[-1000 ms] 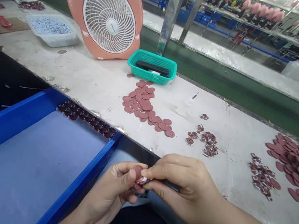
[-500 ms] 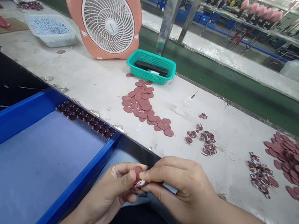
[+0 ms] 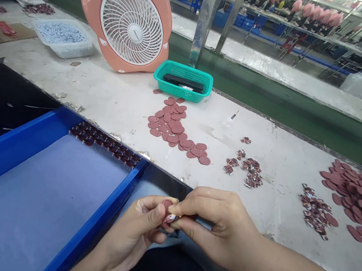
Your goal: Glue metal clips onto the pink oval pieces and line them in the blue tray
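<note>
Here, the left hand (image 3: 133, 229) pinches a flat, dull-red oval disc (image 3: 166, 204) between thumb and fingers, while the right hand (image 3: 225, 225) grips narrowly – thumb and fingertip on a small, shiny brown-and-white piece (image 3: 170, 219) at the disc's face. Beyond the grip, on the white worktop (image 3: 119, 89), lies a loose heap of matching oval discs (image 3: 175, 127); small brown clusters (image 3: 253, 172) sit farther right. Left of the grip – a blue-walled tray (image 3: 37, 195) with dark pieces (image 3: 104, 141) rowed along its far end.
</note>
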A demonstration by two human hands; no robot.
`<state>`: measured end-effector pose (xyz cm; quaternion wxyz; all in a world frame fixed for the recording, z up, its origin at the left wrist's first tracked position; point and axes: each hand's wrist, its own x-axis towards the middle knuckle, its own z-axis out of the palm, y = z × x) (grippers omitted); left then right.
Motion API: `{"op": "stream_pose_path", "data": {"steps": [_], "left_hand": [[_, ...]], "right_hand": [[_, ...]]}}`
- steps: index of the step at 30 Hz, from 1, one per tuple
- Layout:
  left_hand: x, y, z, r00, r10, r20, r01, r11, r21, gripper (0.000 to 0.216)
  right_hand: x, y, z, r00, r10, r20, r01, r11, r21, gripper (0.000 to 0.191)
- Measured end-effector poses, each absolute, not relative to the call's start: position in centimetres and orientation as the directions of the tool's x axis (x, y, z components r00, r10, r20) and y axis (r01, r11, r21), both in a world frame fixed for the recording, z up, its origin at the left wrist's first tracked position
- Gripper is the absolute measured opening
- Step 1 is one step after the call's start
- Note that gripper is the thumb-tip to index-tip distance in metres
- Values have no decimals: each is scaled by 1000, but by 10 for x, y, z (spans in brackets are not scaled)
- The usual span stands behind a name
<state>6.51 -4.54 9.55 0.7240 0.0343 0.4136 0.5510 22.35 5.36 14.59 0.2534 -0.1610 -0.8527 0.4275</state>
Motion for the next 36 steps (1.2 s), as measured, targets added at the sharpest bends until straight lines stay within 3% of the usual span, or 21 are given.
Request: {"op": "stream_pose_path", "data": {"steps": [10,15,20,29,33,36], "left_hand": [[61,-41,94,96,879,-467,-759,368,537,35],[57,-41,94,108,886,-451,-802,346,487,30],[53,-43,88,98,866,-491,-836,339,431,29],[52,-42,86,147,896,-418,-824,344,449,35],[47,-41,85,140,897,-419,-811,347,471,44],[45,-42,83,54,876,-478,-813,317,488,52]], "right_hand": [[221,60,155,-858,455,240,59,550,-833,14],[224,62,156,-831,482,277,58,571,-819,42],[223,62,153,-809,527,259,82,537,-839,24],[215,56,148,-809,564,167,144,465,-873,20],[210,54,143,-773,584,246,98,493,-864,18],[203,51,133,-690,593,415,78,631,-772,16]]}}
